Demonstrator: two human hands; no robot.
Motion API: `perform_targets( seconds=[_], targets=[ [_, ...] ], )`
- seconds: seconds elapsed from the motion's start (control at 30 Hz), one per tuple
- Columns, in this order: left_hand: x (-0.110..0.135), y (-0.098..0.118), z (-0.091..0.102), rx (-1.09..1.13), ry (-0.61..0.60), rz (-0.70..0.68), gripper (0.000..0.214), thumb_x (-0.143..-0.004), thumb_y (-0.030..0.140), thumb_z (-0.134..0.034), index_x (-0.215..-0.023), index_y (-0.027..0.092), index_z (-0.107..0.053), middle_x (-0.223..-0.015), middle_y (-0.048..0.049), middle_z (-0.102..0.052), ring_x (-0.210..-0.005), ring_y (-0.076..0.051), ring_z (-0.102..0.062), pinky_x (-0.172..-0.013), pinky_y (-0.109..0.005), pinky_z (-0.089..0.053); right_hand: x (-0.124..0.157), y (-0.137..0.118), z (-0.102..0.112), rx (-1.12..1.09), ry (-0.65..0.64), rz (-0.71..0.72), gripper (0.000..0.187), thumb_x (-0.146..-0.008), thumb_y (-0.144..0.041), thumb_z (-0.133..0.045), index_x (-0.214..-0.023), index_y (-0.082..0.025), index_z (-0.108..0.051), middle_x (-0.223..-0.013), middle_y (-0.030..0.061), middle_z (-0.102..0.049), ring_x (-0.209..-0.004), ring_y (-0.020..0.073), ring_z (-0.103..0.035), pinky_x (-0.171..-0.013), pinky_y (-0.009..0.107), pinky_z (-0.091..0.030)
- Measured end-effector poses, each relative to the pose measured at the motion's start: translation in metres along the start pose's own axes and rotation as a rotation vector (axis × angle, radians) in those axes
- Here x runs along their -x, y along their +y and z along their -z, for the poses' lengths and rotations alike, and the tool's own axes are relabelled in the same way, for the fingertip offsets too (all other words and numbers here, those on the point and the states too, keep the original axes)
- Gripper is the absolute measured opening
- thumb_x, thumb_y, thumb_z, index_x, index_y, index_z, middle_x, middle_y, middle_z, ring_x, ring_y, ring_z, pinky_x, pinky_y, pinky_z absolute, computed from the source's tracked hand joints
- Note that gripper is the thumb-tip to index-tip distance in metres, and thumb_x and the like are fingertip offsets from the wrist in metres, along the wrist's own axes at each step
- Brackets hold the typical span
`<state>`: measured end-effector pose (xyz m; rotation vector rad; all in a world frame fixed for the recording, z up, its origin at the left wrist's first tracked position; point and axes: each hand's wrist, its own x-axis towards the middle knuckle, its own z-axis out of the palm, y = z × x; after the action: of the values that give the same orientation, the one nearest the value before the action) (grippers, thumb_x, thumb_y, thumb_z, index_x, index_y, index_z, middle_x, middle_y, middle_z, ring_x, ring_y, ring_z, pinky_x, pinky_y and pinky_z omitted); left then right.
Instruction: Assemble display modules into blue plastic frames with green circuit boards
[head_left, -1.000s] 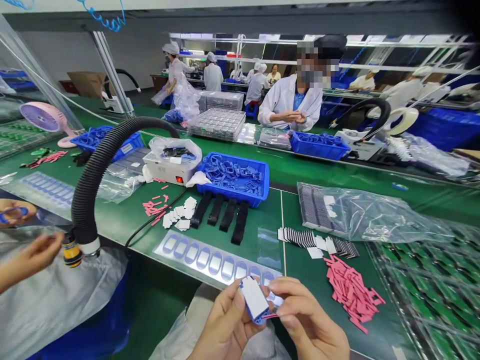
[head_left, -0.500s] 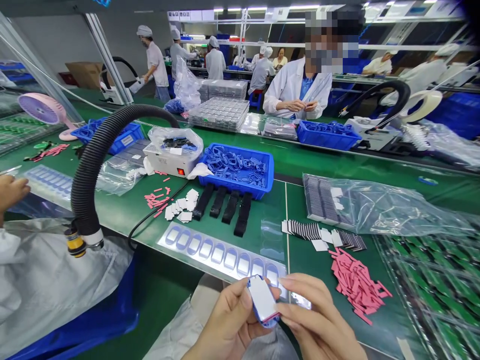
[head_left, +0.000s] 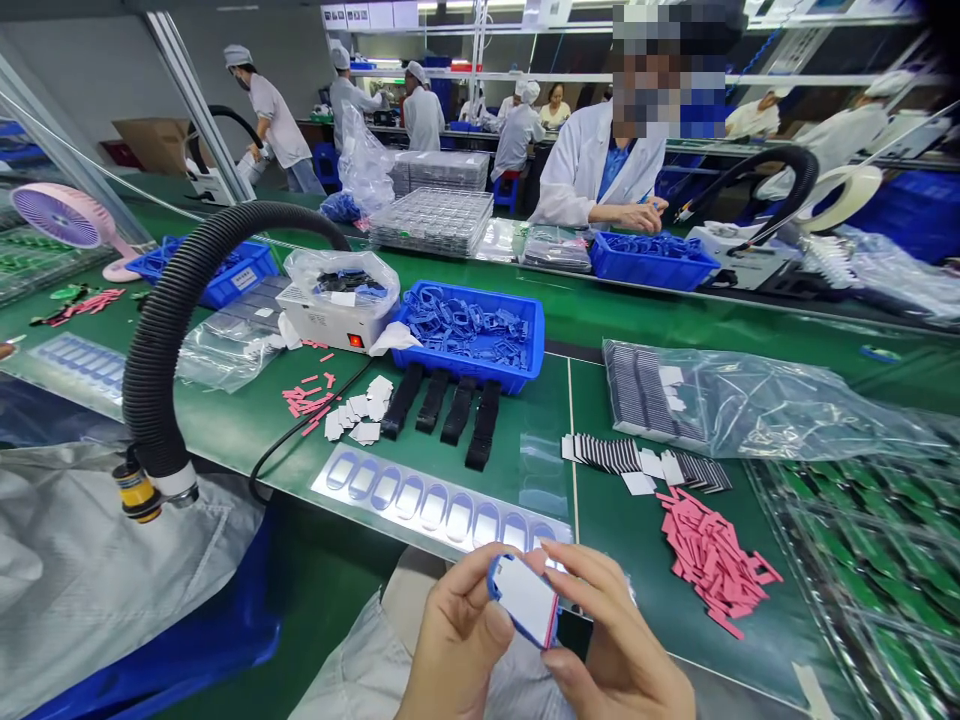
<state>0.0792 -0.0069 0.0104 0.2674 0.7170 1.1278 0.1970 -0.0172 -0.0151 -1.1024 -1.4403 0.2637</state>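
L hand [head_left: 457, 635] & R hand [head_left: 619, 640] at btm ctr of frame, both closed on a blue rounded-rectangle plastic frame w/ white film face & thin pink edge strip [head_left: 525, 598], pinched btwn thumbs & fingers, film side up, just below bench edge.

Right above it, on green bench top [head_left: 525, 320], lies a clear liner sheet w/ row of oval blue-&-white cutouts [head_left: 435, 510]. To the right: loose pile of pink foam strips [head_left: 712, 560], fanned row of black-&-white strips [head_left: 645, 465], & clear plastic bag of striped sheets [head_left: 750, 400].

Upper ctr: blue plastic crate heaped w/ blue frames [head_left: 469, 335], four black straps [head_left: 439, 420] laid side by side just below it. Left of crate: white box unit w/ red switch [head_left: 330, 335], clear bag on top. Black corrugated hose [head_left: 172, 300] arcs down at left, ending in yellow nozzle [head_left: 136, 492].

Across bench, upper right of ctr, a co-worker in white coat [head_left: 600, 170] sits w/ hands together near a second blue crate [head_left: 652, 260]. Stacked clear trays [head_left: 431, 222] at top ctr.
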Motion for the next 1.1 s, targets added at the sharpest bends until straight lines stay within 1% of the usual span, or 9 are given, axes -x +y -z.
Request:
perform_targets(
  seconds=[0.1,0.23,0.33,0.53,0.8,0.87,0.97,1.03,1.1],
  targets=[
    [0.0,-0.004,0.002,-0.051,-0.001,-0.063,0.043,-0.051,0.046,-0.087,-0.086,0.024,-0.078,-0.085,-0.0028,-0.08,-0.079,-0.013,-0.072,-0.074,-0.015,-0.051,-0.002,-0.003,-0.003,-0.04,0.012,-0.002,0.03,-0.083,-0.043,-0.065,-0.104,-0.022,-0.07,-0.091,0.0098,-0.074,-0.086,0.0249,-0.066,-0.07,0.038,-0.056],
    [0.0,-0.008,0.005,-0.117,0.048,-0.112,0.045,-0.05,0.051,-0.085,-0.086,0.027,-0.078,-0.1,-0.0065,-0.078,-0.105,-0.025,-0.067,-0.092,-0.028,-0.049,-0.002,-0.003,-0.006,-0.055,0.019,0.006,0.027,-0.083,-0.038,-0.067,-0.106,-0.024,-0.07,-0.091,0.0083,-0.074,-0.087,0.0229,-0.065,-0.071,0.035,-0.056],
    [-0.001,-0.01,0.009,-0.144,0.081,-0.137,0.046,-0.049,0.052,-0.085,-0.088,0.028,-0.078,-0.105,-0.0075,-0.077,-0.111,-0.029,-0.065,-0.094,-0.032,-0.049,0.003,0.0,-0.008,-0.079,-0.007,-0.016,0.029,-0.084,-0.038,-0.066,-0.108,-0.024,-0.069,-0.092,0.0079,-0.074,-0.087,0.0223,-0.065,-0.072,0.035,-0.056],
    [-0.002,-0.011,0.015,-0.186,0.057,-0.209,0.049,-0.051,0.056,-0.082,-0.091,0.028,-0.077,-0.109,-0.0055,-0.076,-0.112,-0.027,-0.064,-0.091,-0.027,-0.051,0.012,-0.001,-0.011,-0.065,0.036,-0.064,0.028,-0.082,-0.036,-0.068,-0.109,-0.026,-0.069,-0.103,0.0089,-0.07,-0.094,0.0234,-0.065,-0.076,0.036,-0.057],
    [0.0,-0.02,0.022,-0.231,0.057,-0.264,0.05,-0.054,0.063,-0.076,-0.092,0.03,-0.076,-0.107,-0.002,-0.076,-0.105,-0.022,-0.067,-0.086,-0.022,-0.053,0.003,-0.006,-0.016,-0.164,0.003,-0.022,0.027,-0.087,-0.039,-0.062,-0.106,-0.021,-0.067,-0.092,0.0067,-0.071,-0.086,0.018,-0.066,-0.075,0.03,-0.057],
    [-0.004,-0.016,0.032,-0.363,-0.004,-0.376,0.043,-0.066,0.061,-0.069,-0.099,0.032,-0.073,-0.109,-0.0008,-0.076,-0.106,-0.019,-0.067,-0.09,-0.021,-0.052,0.002,-0.004,-0.014,-0.121,-0.02,0.033,0.026,-0.087,-0.037,-0.062,-0.106,-0.019,-0.067,-0.09,0.0072,-0.072,-0.084,0.0185,-0.065,-0.073,0.031,-0.056],
    [-0.012,0.001,0.055,-0.814,-0.185,-0.777,0.042,-0.088,0.05,-0.051,-0.122,0.028,-0.062,-0.121,-0.0047,-0.07,-0.116,-0.016,-0.061,-0.101,-0.024,-0.045,0.001,0.002,-0.007,-0.016,-0.092,0.123,0.025,-0.086,-0.03,-0.064,-0.107,-0.017,-0.065,-0.092,0.0093,-0.072,-0.086,0.0207,-0.065,-0.071,0.034,-0.055],
    [-0.016,0.018,0.068,-1.149,-0.357,-1.08,0.042,-0.093,0.04,-0.045,-0.131,0.025,-0.055,-0.126,-0.0081,-0.067,-0.12,-0.018,-0.058,-0.109,-0.032,-0.038,0.001,0.005,-0.003,0.034,-0.147,0.18,0.025,-0.086,-0.027,-0.064,-0.107,-0.016,-0.065,-0.09,0.0094,-0.073,-0.085,0.021,-0.066,-0.07,0.035,-0.055],
    [-0.017,0.035,0.073,-1.418,-0.519,-1.207,0.04,-0.09,0.034,-0.054,-0.13,0.028,-0.056,-0.121,-0.0073,-0.07,-0.115,-0.021,-0.062,-0.11,-0.04,-0.037,0.003,0.008,-0.001,0.047,-0.195,0.196,0.023,-0.086,-0.029,-0.064,-0.104,-0.016,-0.065,-0.087,0.0081,-0.073,-0.081,0.0202,-0.066,-0.068,0.033,-0.055]
  ],
)
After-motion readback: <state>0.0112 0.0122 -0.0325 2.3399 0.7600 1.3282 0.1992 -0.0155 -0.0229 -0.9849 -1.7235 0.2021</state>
